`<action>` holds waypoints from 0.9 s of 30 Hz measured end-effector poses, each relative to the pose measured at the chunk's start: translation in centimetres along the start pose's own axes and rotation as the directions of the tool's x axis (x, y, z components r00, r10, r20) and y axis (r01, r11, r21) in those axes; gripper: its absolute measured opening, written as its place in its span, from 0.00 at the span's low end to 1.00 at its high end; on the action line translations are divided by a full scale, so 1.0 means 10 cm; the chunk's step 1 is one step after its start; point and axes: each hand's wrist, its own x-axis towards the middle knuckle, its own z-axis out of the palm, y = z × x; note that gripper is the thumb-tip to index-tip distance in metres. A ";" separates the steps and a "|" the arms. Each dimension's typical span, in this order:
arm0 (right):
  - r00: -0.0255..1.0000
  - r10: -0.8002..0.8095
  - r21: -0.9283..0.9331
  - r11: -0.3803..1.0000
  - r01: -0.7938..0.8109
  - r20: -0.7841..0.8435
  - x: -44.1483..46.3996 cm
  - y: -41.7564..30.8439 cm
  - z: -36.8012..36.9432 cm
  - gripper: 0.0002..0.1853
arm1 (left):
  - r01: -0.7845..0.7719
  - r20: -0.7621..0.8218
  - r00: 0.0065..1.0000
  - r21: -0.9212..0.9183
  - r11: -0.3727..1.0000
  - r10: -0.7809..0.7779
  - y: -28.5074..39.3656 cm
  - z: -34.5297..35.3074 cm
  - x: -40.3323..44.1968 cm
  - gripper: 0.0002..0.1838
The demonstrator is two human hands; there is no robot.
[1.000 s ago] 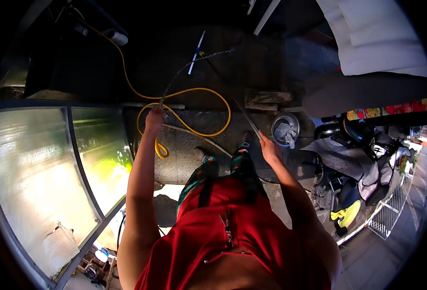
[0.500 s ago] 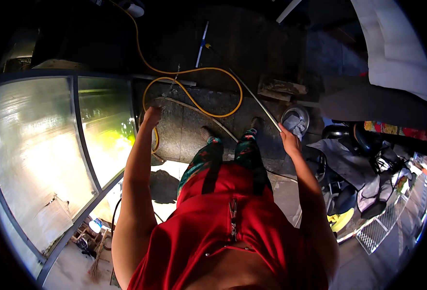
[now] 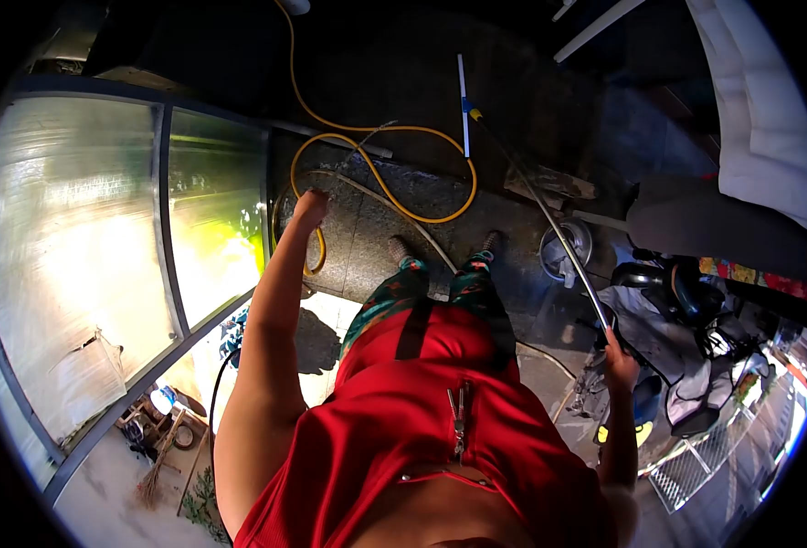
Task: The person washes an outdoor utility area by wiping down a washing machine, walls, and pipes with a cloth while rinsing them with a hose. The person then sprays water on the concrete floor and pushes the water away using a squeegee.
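Observation:
My left hand (image 3: 310,208) is closed around the end of a hose, mostly hidden by the fingers, and a thin stream of water (image 3: 367,139) comes out ahead of it. A pale hose (image 3: 394,208) curves over the floor beside the hand, near loops of yellow hose (image 3: 465,205). On the right, my right hand (image 3: 620,363) grips the metal pole (image 3: 563,239) of a floor squeegee. Its long blade (image 3: 464,105), with a blue and yellow joint, lies on the dark floor at the far end.
A metal bucket (image 3: 566,248) with grey cloth-like contents stands right of my feet, near wooden pieces (image 3: 554,183). Framed translucent panels (image 3: 74,237) stand at left. Grey padded items (image 3: 686,320) are piled at right, below a dark cushion-like surface (image 3: 714,224).
My right hand has moved right and back with the pole, and the squeegee blade has shifted right. The view has turned. The water stream from my left hand is shorter than at first.

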 end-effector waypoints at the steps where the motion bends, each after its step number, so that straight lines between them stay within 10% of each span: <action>1: 0.999 -0.034 -0.092 0.995 0.033 -0.014 -0.02 0.05 -0.01 0.26 | 0.041 0.005 0.999 -0.040 0.998 -0.041 -0.11 0.03 0.05 0.16; 9: 0.918 -0.396 -0.547 0.767 0.336 0.008 0.60 -0.21 -0.02 0.39 | 0.281 0.030 0.958 -0.302 0.911 -0.285 -0.12 -0.08 -0.34 0.13; 22: 0.900 -0.432 -0.281 0.872 0.401 -0.056 0.78 -0.20 0.03 0.39 | 0.230 -0.031 0.965 -0.362 0.903 -0.259 -0.32 -0.14 -0.47 0.19; 25: 0.723 -0.219 0.434 0.892 -0.123 0.655 0.69 -0.29 -0.03 0.41 | 0.232 -0.036 0.964 -0.364 0.902 -0.262 -0.35 -0.15 -0.45 0.21; 27: 0.617 -0.021 0.396 0.784 -0.478 0.786 0.58 -0.70 -0.06 0.40 | 0.226 -0.052 0.963 -0.370 0.901 -0.263 -0.39 -0.12 -0.41 0.20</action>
